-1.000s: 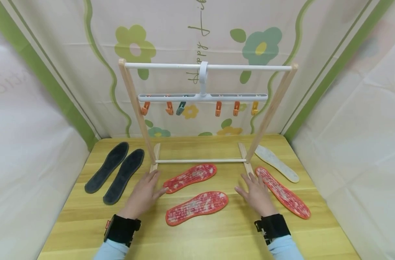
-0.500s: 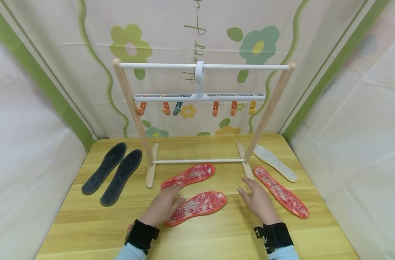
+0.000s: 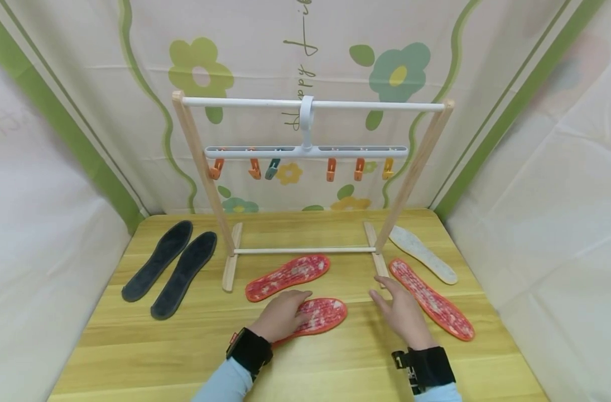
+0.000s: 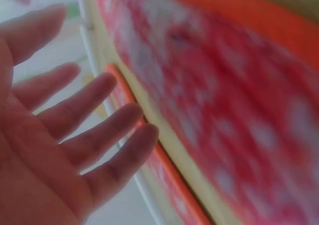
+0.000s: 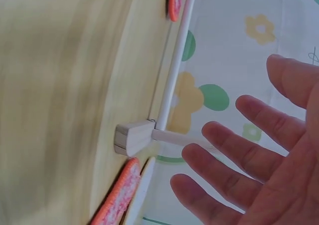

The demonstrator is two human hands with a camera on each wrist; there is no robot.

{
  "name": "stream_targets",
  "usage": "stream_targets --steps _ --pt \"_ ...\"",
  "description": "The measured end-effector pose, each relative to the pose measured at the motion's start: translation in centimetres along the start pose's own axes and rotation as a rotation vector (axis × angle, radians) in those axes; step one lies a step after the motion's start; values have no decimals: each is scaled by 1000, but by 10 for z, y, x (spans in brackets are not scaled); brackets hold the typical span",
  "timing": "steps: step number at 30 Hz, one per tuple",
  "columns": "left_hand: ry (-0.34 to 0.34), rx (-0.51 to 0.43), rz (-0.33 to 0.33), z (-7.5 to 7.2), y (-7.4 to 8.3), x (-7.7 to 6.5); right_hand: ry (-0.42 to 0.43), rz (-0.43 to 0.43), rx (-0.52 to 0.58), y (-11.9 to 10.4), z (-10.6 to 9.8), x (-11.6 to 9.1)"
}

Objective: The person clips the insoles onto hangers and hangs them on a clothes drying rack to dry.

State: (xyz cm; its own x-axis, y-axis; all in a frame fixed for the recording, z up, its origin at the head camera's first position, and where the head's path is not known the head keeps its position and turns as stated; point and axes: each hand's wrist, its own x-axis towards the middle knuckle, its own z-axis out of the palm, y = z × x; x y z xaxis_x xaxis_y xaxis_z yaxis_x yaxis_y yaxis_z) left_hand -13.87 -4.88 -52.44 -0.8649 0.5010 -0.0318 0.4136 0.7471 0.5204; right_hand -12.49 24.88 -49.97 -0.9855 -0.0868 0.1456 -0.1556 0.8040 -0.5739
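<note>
My left hand (image 3: pixel 281 316) is over the nearer red-and-white insole (image 3: pixel 326 314), hiding its left part. In the left wrist view the fingers of that hand (image 4: pixel 75 135) are spread and nothing is in them; the patterned insole (image 4: pixel 214 100) with orange edging fills the right side. A second red insole (image 3: pixel 288 276) lies just behind. My right hand (image 3: pixel 404 314) hovers above the table, fingers extended and holding nothing, close to the rack's right foot (image 5: pixel 134 137). Right of that hand lies a third red insole (image 3: pixel 433 298).
A wooden rack (image 3: pixel 421 162) with white bars stands at the back. From its top bar hangs a white hanger (image 3: pixel 307 152) carrying several clips (image 3: pixel 331 170). Two dark insoles (image 3: pixel 183 276) lie at the left, a pale grey insole (image 3: pixel 422 254) at the right. Fabric walls enclose the table.
My left hand has moved from beside the rack's left foot rightward and nearer, to over the near red insole. The right hand has shifted only slightly, and the insoles lie as before.
</note>
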Motion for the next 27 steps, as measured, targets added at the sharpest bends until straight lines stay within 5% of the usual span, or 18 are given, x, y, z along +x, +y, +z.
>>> stream_targets --steps 12,27 --pt "-11 148 -40 17 10 22 37 -26 -31 -5 -18 10" --pt "-32 50 -50 17 12 28 117 -119 -37 -12 -55 38"
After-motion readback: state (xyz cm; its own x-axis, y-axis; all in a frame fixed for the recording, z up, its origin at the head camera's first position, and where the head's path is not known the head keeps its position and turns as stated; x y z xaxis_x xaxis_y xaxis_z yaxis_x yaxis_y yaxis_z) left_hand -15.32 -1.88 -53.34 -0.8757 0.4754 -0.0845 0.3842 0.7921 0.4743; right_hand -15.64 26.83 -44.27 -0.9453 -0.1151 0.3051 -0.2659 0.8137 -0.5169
